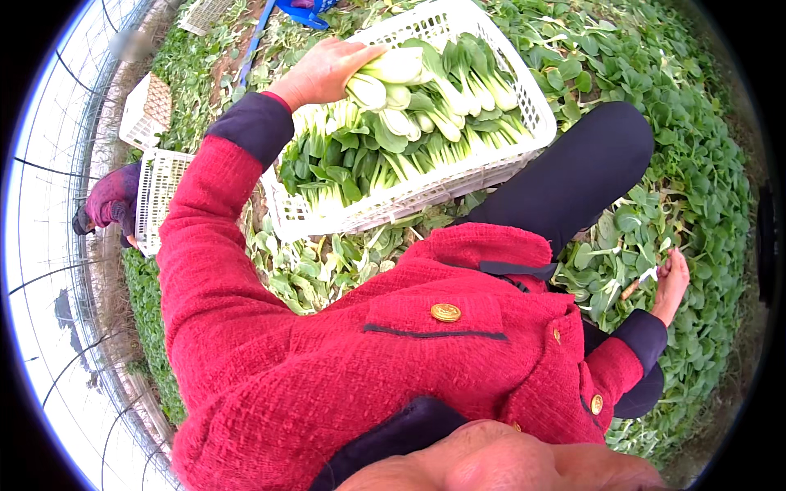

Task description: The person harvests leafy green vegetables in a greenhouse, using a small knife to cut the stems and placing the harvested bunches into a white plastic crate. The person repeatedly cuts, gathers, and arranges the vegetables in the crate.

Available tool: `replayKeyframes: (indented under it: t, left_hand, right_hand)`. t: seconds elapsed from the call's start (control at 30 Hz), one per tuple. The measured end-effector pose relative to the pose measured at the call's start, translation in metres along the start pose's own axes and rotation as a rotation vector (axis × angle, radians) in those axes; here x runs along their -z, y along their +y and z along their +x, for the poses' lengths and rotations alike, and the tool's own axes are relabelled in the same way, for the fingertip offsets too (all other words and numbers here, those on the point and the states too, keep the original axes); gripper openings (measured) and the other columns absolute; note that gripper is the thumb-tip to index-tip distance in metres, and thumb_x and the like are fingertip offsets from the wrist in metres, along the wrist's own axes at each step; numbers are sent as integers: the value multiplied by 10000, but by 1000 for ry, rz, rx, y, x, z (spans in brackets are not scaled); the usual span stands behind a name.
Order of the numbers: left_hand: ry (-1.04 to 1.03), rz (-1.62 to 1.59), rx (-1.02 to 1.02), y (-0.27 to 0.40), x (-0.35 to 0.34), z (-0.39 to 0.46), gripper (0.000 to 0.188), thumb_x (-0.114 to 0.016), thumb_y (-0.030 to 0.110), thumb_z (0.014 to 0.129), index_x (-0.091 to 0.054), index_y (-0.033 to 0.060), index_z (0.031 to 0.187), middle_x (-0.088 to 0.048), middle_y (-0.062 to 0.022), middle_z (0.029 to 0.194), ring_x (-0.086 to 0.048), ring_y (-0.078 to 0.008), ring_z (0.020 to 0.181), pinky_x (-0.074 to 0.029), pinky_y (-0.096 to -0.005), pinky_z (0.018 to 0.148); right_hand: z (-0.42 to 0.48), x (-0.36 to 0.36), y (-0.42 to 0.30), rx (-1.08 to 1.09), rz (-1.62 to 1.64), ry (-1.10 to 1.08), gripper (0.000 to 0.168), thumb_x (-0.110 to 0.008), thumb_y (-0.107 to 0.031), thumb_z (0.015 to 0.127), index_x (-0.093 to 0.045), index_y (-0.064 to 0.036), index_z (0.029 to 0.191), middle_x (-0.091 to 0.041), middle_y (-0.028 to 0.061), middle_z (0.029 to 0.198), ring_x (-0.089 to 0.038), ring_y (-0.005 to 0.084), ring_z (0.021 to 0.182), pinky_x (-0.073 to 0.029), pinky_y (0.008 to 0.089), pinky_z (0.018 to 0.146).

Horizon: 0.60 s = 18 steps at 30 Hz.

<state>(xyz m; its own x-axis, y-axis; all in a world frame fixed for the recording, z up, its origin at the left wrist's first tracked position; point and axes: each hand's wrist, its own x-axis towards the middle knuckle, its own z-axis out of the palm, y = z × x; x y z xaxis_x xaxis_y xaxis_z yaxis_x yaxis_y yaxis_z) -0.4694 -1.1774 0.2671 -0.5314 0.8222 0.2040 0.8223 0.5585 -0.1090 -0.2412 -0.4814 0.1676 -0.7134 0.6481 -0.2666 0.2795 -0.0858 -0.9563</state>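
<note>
My left hand grips several pale-stemmed bok choy heads over the white plastic crate. More bok choy fills the crate in rows, stems and leaves laid side by side. At the far right, my right hand is low over the growing plants, fingers bent. A slim white piece with a brown end lies by its fingertips; whether the hand grips it is unclear.
A dense bed of leafy greens spreads on the right. Loose trimmed leaves litter the ground beside the crate. At left, another person bends by a white crate. A blue bag lies at the top.
</note>
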Motion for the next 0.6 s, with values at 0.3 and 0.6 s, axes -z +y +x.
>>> replayKeyframes:
  t: [0.3,0.6]
  left_hand:
    - [-302,107,-377,-21,-66,-94,641,-581,79,742,-407,176,1352,-537,-57,1063,-526,-224,968,-382,-399,928]
    - [-607,204,-183,-42,-68,-145,901,-578,-23,699,-251,377,1438,-120,-71,1548,-163,-318,1414,-183,-527,1132]
  right_hand:
    - [-2,-14,27,-102,-107,-22,142,-571,-187,925,-616,-53,936,-404,-67,628,-350,42,520,-306,204,504]
    - [7,-6,37,-95,-117,-12,150,-572,-216,923,-641,-86,951,-428,-75,614,-375,28,495,-312,178,464]
